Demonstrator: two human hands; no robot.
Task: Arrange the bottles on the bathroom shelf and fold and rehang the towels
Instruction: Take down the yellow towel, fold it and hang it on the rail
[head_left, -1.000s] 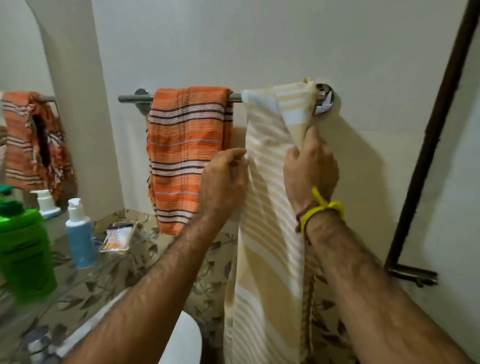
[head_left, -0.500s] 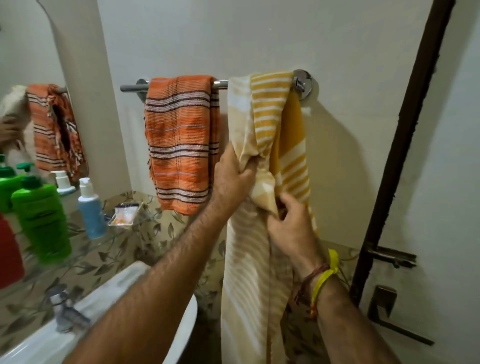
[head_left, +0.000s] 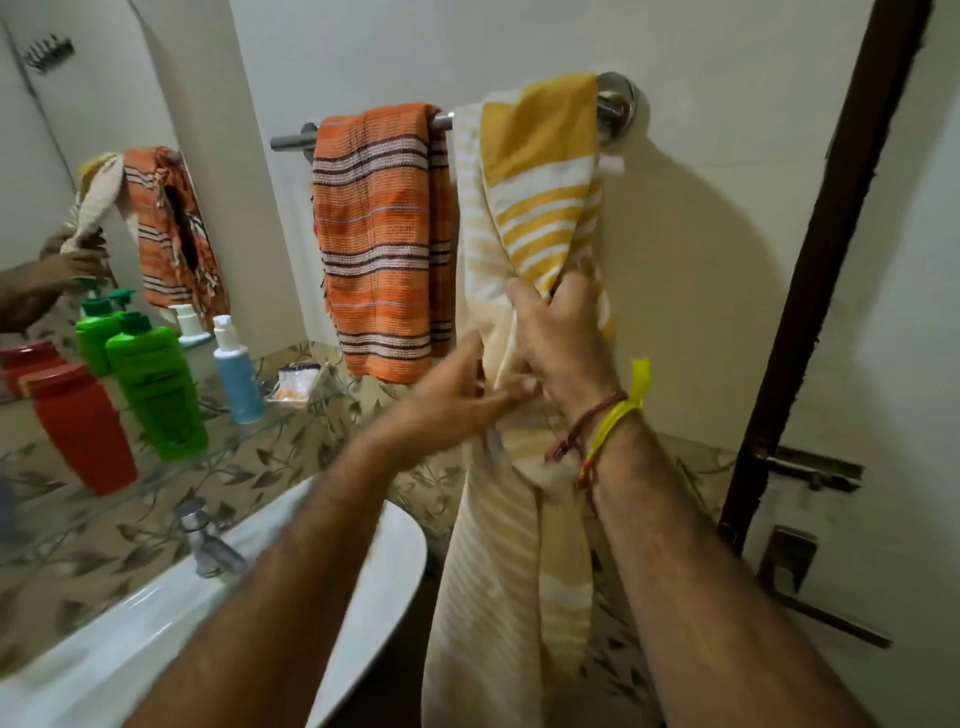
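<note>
Now the yellow-and-cream striped cotton towel (head_left: 540, 218) hangs over the right end of the chrome wall-mounted towel bar (head_left: 291, 140), its long lower part falling past the basin toward the bottom of the view. The right hand (head_left: 558, 343), with red and yellow threads tied at its wrist, has its fingers curled into the towel's gathered middle and grips a bunch of the fabric. The left hand (head_left: 457, 395) reaches in from the lower left and meets the same bunched part just beside the right hand; it is motion-blurred, with fingers stretched toward the cloth, and whether it pinches the fabric cannot be told. Just left of this towel on the same bar hangs the orange woven towel with dark and white stripes (head_left: 382, 239), folded over and lying flat against the wall. Further left, a clear glass shelf (head_left: 291, 421) carries a small blue bottle with a white pump top (head_left: 236, 371), a tall green pump bottle (head_left: 156, 384) and a red plastic bottle (head_left: 83, 428), standing in a row near one another, with a small clear soap dish (head_left: 298, 382) near the shelf's right end. Below the shelf sit a white ceramic basin (head_left: 130, 618) and its chrome tap (head_left: 208, 540). A wall mirror (head_left: 78, 130) behind the shelf reflects the towels and bottles, and a dark brown door frame (head_left: 831, 249) runs up the right side.
</note>
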